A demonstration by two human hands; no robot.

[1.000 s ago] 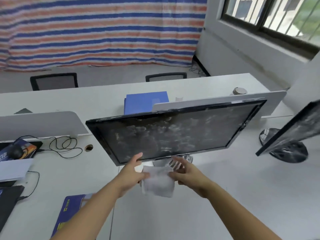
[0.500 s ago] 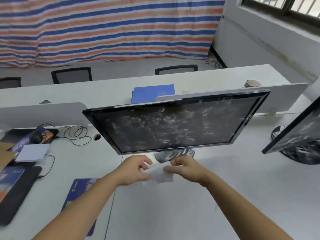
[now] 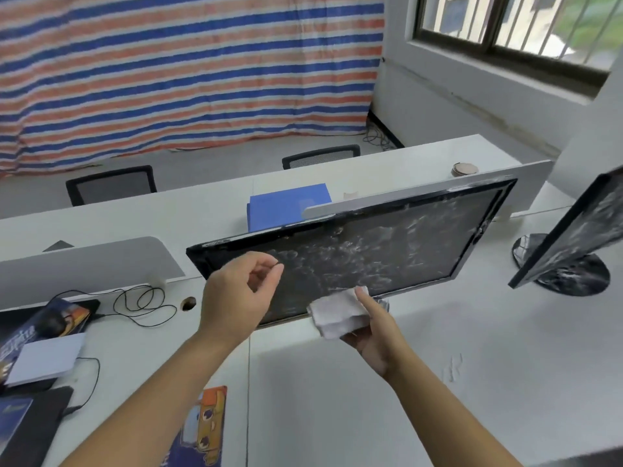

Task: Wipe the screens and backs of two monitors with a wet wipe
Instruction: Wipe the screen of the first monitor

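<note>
Two monitors stand on the white desk (image 3: 438, 382): the smeared near monitor (image 3: 371, 251), tilted back, and a second monitor (image 3: 580, 227) cut by the right edge, with bare desktop between and before them. The right hand (image 3: 377, 335) grasps one folded wet wipe (image 3: 337, 311) at the near monitor's lower edge. The left hand (image 3: 232, 298) hovers before the screen's lower left corner, fingers loosely curled, holding nothing. A looped cable (image 3: 145, 303) and a printed mouse pad (image 3: 202, 429) crowd the left side; its writing is unreadable. Two chairs (image 3: 111, 185) stand behind.
</note>
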